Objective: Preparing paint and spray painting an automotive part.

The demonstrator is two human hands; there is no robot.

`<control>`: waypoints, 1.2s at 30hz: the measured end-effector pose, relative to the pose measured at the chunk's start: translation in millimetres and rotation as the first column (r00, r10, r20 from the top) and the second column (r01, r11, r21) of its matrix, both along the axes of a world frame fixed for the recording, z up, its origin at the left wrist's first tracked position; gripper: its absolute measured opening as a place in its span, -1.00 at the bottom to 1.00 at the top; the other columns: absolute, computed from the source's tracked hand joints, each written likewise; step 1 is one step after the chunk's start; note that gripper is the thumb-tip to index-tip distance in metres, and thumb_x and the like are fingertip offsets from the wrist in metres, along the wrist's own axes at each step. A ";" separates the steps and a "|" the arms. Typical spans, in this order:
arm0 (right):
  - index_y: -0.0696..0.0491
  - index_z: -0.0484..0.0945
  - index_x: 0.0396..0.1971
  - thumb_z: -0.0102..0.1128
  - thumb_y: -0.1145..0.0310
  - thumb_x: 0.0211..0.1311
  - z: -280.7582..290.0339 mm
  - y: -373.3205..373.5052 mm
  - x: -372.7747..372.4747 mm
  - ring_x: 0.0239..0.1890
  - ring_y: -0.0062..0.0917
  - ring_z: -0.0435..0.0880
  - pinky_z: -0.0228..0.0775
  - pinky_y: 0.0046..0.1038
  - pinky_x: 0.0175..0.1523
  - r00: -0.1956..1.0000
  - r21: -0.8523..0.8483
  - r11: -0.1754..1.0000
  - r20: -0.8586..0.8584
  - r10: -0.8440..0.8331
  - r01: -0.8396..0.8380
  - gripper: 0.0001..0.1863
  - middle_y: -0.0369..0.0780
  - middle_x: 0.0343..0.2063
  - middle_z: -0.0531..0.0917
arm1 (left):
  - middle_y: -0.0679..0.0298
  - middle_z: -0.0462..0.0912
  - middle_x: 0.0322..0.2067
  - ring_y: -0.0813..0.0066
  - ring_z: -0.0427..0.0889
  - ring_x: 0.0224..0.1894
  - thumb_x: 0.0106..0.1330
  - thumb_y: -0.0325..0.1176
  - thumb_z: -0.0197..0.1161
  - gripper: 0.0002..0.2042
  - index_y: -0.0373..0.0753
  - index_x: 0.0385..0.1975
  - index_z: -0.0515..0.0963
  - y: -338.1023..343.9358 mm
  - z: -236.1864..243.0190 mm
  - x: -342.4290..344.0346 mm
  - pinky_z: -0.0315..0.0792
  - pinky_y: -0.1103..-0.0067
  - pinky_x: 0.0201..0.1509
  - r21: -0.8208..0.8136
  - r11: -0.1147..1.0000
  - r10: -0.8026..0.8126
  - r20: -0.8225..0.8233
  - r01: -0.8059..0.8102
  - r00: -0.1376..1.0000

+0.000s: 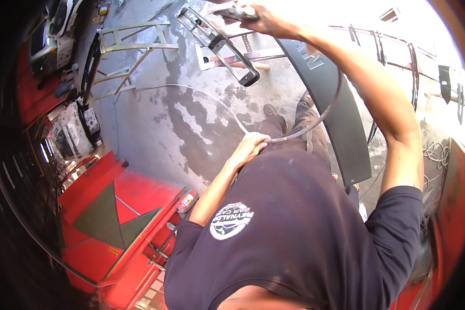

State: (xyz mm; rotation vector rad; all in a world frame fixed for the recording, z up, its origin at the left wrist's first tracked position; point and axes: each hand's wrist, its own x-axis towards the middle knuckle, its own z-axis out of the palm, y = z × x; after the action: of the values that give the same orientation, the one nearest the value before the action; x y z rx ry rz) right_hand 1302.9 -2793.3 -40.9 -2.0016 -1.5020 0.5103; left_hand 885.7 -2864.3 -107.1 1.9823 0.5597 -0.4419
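- Left hand (249,148): grasping the hose (315,124) at the waist.
- Right hand (272,21): clenched round a metal tool (236,13), near the black frame (220,42).
- Work seems under way; how much is finished or left, one cannot tell.
- Blotchy concrete floor (155,132); red bodywork (147,186) at left.
- Farther off, a stand (139,47).

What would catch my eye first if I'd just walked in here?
Probably the bright red panel at lower left, with its dark triangular patches. Next, the right hand at the top edge, gripping a grey tool, while the left hand holds a hose at the waist. Right of centre, a long dark board curves down the picture.
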 end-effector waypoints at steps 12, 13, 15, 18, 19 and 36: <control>0.12 0.58 0.05 0.49 -0.08 0.18 -0.2 -10.5 30.5 -0.28 -0.40 0.68 0.55 -0.33 -0.26 0.829 -0.106 0.979 -0.552 0.086 -0.173 -0.36 -0.09 -0.22 0.76 | 0.15 0.65 -0.12 0.12 0.58 0.05 0.34 -0.44 0.28 -0.77 -0.20 -0.02 0.64 0.8 28.5 -1.2 0.39 0.30 0.23 -0.096 0.989 0.108 -0.006 -0.108 0.994; 0.13 0.57 0.05 0.49 -0.07 0.19 -9.3 10.2 26.4 -0.28 -0.42 0.67 0.55 -0.33 -0.27 0.847 -0.105 0.985 -0.528 0.059 -0.135 -0.36 -0.09 -0.21 0.76 | 0.17 0.62 -0.12 0.14 0.56 0.05 0.38 -0.43 0.25 -0.77 -0.21 0.01 0.61 1.8 32.7 1.3 0.38 0.31 0.23 -0.086 0.991 0.100 0.009 -0.099 0.995; 0.14 0.55 0.05 0.50 -0.04 0.19 -28.2 38.9 24.1 -0.29 -0.46 0.66 0.55 -0.34 -0.28 0.877 -0.098 0.994 -0.480 0.002 -0.055 -0.37 -0.09 -0.21 0.76 | 0.18 0.58 -0.12 0.16 0.54 0.04 0.41 -0.42 0.22 -0.76 -0.21 0.03 0.59 3.1 39.7 3.1 0.37 0.32 0.23 -0.068 0.994 0.092 0.028 -0.090 0.995; 0.14 0.54 0.05 0.50 -0.03 0.20 -51.1 90.9 19.2 -0.29 -0.46 0.66 0.55 -0.33 -0.27 0.906 0.066 0.998 -0.423 0.027 0.002 -0.37 -0.09 -0.21 0.76 | 0.16 0.59 -0.08 0.16 0.54 0.06 0.43 -0.42 0.21 -0.75 -0.21 0.06 0.59 0.4 44.8 1.0 0.38 0.33 0.24 -0.032 0.986 0.165 0.001 -0.165 0.986; 0.14 0.54 0.05 0.50 -0.03 0.20 -54.6 106.3 17.4 -0.28 -0.45 0.66 0.55 -0.33 -0.27 0.910 0.108 0.994 -0.414 0.038 0.008 -0.37 -0.09 -0.21 0.76 | 0.15 0.60 -0.06 0.16 0.54 0.07 0.43 -0.42 0.21 -0.75 -0.21 0.08 0.59 -1.0 46.1 -0.6 0.38 0.35 0.24 0.004 0.978 0.210 0.007 -0.210 0.978; 0.14 0.54 0.06 0.50 0.01 0.21 -38.9 83.0 13.2 -0.26 -0.43 0.68 0.56 -0.31 -0.19 0.858 0.124 0.970 -0.452 0.244 -0.210 -0.40 -0.08 -0.20 0.76 | 0.17 0.60 0.03 0.17 0.48 0.22 0.46 -0.40 0.18 -0.75 -0.23 0.07 0.59 4.8 54.0 5.4 0.34 0.37 0.33 -0.024 0.962 0.271 -0.069 -0.273 0.960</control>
State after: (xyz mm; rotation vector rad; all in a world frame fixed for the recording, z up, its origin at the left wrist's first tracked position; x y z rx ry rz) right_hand 1316.1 -2710.3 -79.8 -1.5063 -1.4254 0.9481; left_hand 891.1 -2859.5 -53.1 1.8301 0.8486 -0.3422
